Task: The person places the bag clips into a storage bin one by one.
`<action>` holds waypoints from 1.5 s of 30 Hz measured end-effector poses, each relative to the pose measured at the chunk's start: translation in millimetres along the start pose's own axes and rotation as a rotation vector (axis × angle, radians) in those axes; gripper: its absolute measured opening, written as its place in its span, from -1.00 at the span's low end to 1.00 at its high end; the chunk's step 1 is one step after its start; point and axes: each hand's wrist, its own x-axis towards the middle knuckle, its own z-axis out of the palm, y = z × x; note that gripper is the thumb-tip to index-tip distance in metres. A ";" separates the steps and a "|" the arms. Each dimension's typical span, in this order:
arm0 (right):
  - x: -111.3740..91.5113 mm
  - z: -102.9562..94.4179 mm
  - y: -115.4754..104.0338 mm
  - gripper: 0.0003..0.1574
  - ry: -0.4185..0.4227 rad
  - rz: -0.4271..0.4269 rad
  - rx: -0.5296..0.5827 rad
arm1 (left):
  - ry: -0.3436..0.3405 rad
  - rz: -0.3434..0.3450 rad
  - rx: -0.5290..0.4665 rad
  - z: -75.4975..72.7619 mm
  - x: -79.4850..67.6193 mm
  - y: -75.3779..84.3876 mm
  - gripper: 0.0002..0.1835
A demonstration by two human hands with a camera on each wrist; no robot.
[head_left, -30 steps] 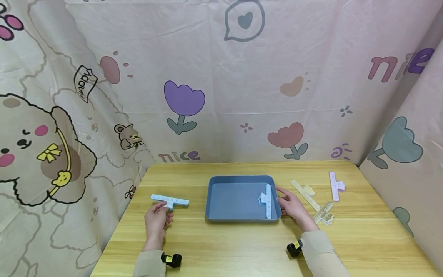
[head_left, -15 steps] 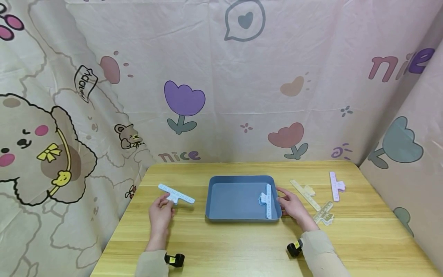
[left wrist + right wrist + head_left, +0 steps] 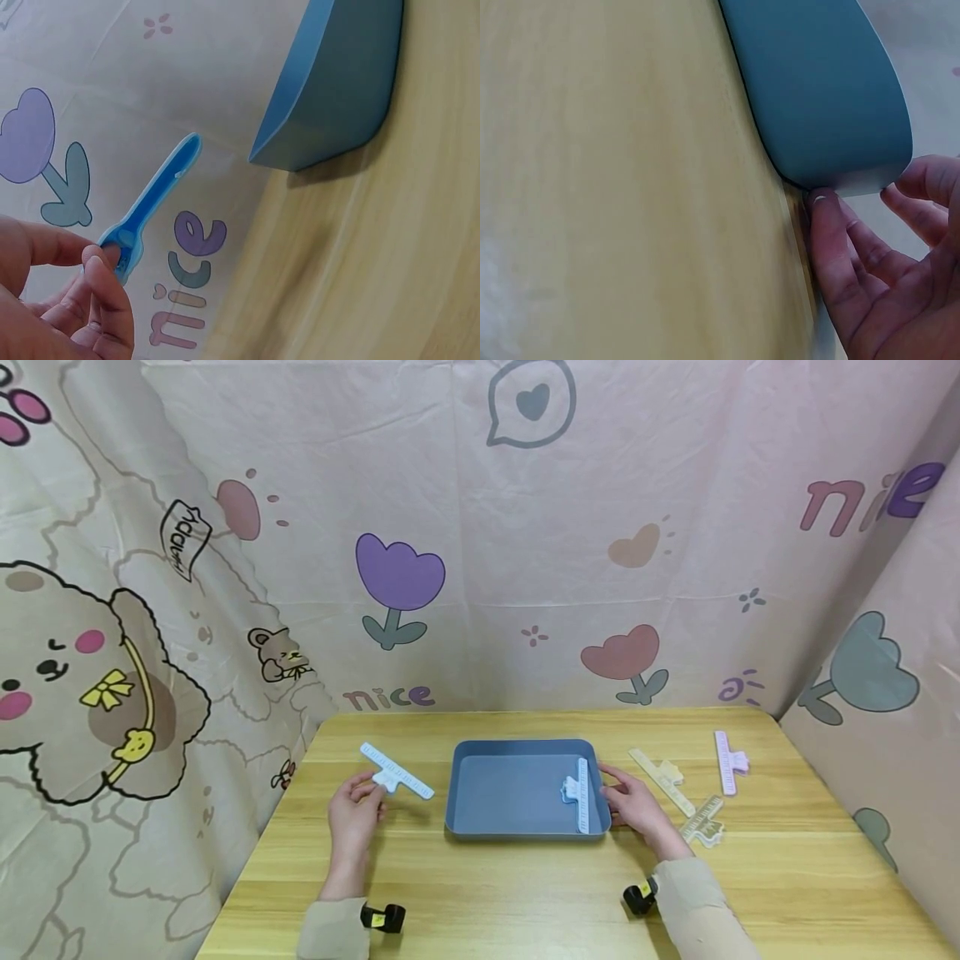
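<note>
My left hand (image 3: 354, 810) pinches a light blue ruler clip (image 3: 405, 775) by its handle, left of the grey-blue tray (image 3: 502, 797). The left wrist view shows the raised clip (image 3: 161, 180) from its side, thumb and fingertips on the handle and the long bar pointing away from the hand (image 3: 75, 292). A second light blue ruler clip (image 3: 582, 802) lies inside the tray along its right wall. My right hand (image 3: 637, 810) rests against the outside of that wall. In the right wrist view, its spread fingers (image 3: 829, 240) touch the tray's end (image 3: 825, 97).
Right of the tray lie a cream ruler clip (image 3: 663, 781), a clear-and-gold one (image 3: 703, 822) and a lilac one (image 3: 724, 764) on the wooden table (image 3: 510, 902). A printed curtain (image 3: 517, 560) hangs behind the table and along both sides.
My left hand has lifted the light blue ruler clip and carried it right, toward the tray, while the bar turned to slant more. The right hand and the tray have stayed put.
</note>
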 end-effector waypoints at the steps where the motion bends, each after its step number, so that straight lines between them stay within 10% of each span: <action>1: 0.1 -0.6 -0.1 -0.35 -0.003 -0.004 -0.003 | -0.003 0.002 -0.007 0.9 -0.4 1.4 -0.62; 25: -2.4 -3.5 -0.3 -0.28 -0.029 -0.005 0.044 | -0.180 0.027 0.032 29.2 -8.8 19.0 -0.63; 45: -2.4 -0.4 -1.4 -0.30 -0.003 0.011 0.016 | -0.376 0.087 0.137 91.9 -17.2 19.0 -0.62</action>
